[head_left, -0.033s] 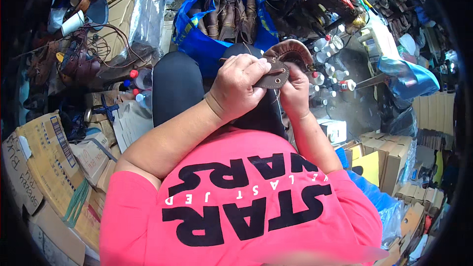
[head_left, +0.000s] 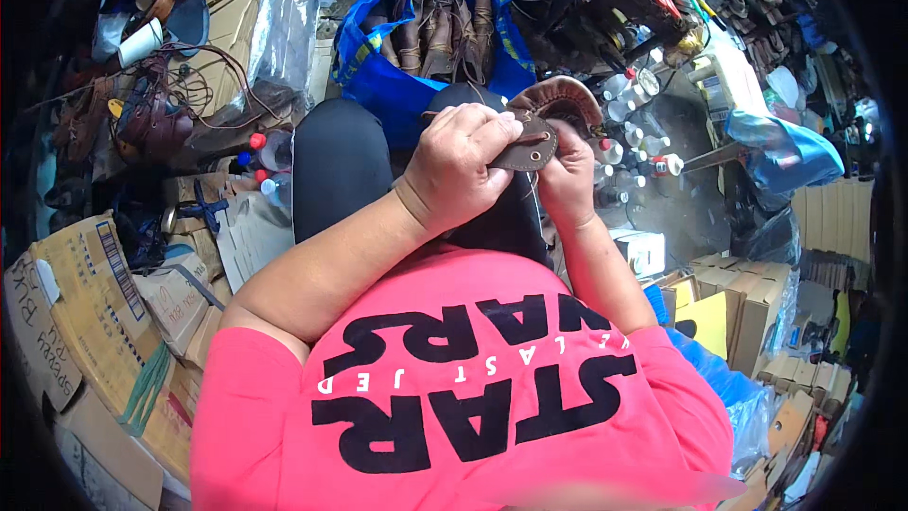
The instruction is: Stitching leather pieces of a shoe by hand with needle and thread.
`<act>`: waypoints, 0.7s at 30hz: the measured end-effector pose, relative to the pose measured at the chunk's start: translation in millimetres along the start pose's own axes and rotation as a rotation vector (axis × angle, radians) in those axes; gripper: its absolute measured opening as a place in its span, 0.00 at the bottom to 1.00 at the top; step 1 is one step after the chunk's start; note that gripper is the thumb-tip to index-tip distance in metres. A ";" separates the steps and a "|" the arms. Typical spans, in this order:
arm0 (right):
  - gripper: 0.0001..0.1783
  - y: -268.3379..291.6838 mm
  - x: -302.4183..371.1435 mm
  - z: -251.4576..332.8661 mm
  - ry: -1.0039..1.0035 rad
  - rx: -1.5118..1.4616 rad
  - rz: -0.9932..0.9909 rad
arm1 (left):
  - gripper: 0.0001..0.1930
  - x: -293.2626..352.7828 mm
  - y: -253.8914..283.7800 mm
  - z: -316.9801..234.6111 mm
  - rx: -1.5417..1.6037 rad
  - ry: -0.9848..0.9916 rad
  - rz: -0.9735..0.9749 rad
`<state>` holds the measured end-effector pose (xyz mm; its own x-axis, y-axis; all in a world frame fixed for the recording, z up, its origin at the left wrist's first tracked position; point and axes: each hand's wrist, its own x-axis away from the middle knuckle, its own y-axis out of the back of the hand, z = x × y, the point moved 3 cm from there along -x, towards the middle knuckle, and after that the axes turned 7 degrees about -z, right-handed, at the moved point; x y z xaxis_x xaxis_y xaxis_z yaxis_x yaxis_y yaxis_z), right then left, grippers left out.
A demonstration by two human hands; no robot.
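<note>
Over my lap, both hands hold a brown leather shoe (head_left: 560, 101). My left hand (head_left: 462, 168) curls around its dark leather side flap (head_left: 526, 149), which has metal eyelets, with the fingers pressed on top. My right hand (head_left: 568, 182) grips the shoe from beneath and to the right. The shoe's rounded, stitched edge rises just beyond my fingers. What my fingertips do at the flap is hidden. My black trouser legs (head_left: 339, 163) and pink shirt (head_left: 473, 388) fill the lower middle.
A blue bag (head_left: 378, 76) holding several brown shoes lies just beyond my knees. Plastic bottles with red caps (head_left: 263, 163) stand at the left, small white bottles (head_left: 619, 95) at the right. Cardboard boxes (head_left: 85, 312) pile up left, more boxes (head_left: 742, 308) right.
</note>
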<state>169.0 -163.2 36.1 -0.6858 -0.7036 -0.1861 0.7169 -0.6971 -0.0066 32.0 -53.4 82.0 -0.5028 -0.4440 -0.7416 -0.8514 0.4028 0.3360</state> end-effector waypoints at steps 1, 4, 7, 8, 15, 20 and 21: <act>0.09 -0.9 -0.9 1.4 0.036 0.045 0.006 | 0.17 -0.2 0.1 1.9 0.001 0.008 0.005; 0.09 2.2 -3.8 7.1 0.070 0.183 0.062 | 0.17 -0.6 0.7 7.3 0.004 0.032 0.013; 0.08 3.8 -2.5 8.2 0.017 0.174 0.053 | 0.16 -0.8 0.0 11.0 0.008 0.043 -0.002; 0.08 3.3 -1.8 7.5 0.004 0.164 0.045 | 0.16 -0.6 -0.3 11.4 0.006 0.040 -0.011; 0.10 -2.6 1.0 5.8 -0.052 0.075 0.059 | 0.16 -0.2 -2.5 10.7 0.000 0.060 -0.008; 0.09 -1.8 0.7 7.0 -0.052 0.054 0.072 | 0.15 -0.7 -2.2 10.4 -0.014 0.047 -0.003; 0.09 -0.9 0.0 6.8 -0.031 0.071 0.072 | 0.14 -0.6 -2.2 10.0 -0.014 0.041 -0.009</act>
<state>167.5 -163.5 42.8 -0.6369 -0.7556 -0.1532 0.7548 -0.6516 0.0755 35.7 -45.9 75.9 -0.5004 -0.4804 -0.7203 -0.8579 0.3875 0.3375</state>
